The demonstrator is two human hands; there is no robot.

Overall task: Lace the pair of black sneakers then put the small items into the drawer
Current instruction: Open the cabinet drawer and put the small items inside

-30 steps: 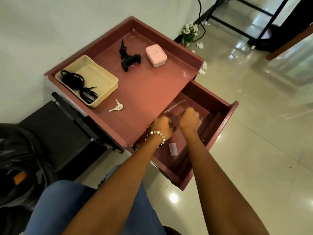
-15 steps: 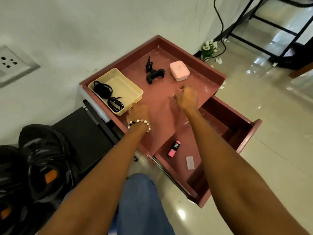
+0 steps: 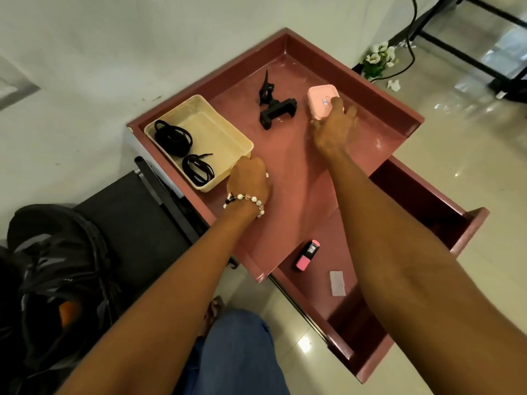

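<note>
Right hand [image 3: 333,128] grip: fingers curled over the near edge of the pink box [image 3: 322,101], thumb side reaching its top; box sits on the bench [image 3: 288,166] near the far right corner. Left hand [image 3: 248,178] grip: fist-like, knuckles up, resting on the bench just beside the near corner of the cream tray [image 3: 205,129]; cannot tell whether it holds anything, fingertips hidden. Beaded bracelet [image 3: 245,198] on the left wrist.

Tray holds two coiled black laces [image 3: 185,155], one bundle toward the far end, one toward the near end. Black phone clamp [image 3: 275,106] lies on the bench between the tray and the pink box, apart from both.

Drawer [image 3: 422,195] is pulled out at the right of the bench. Inside it, near the front-left: pink-and-black lipstick [image 3: 308,255], lying flat, and a small grey slip [image 3: 337,283] just beside it. Right forearm crosses above the drawer.

Black sneakers [image 3: 54,269] on the floor at lower left, with an orange patch showing; dim and partly cut off by the frame. Blue jeans [image 3: 236,354] at bottom centre. White flowers [image 3: 379,57] on the floor past the bench's far corner.
</note>
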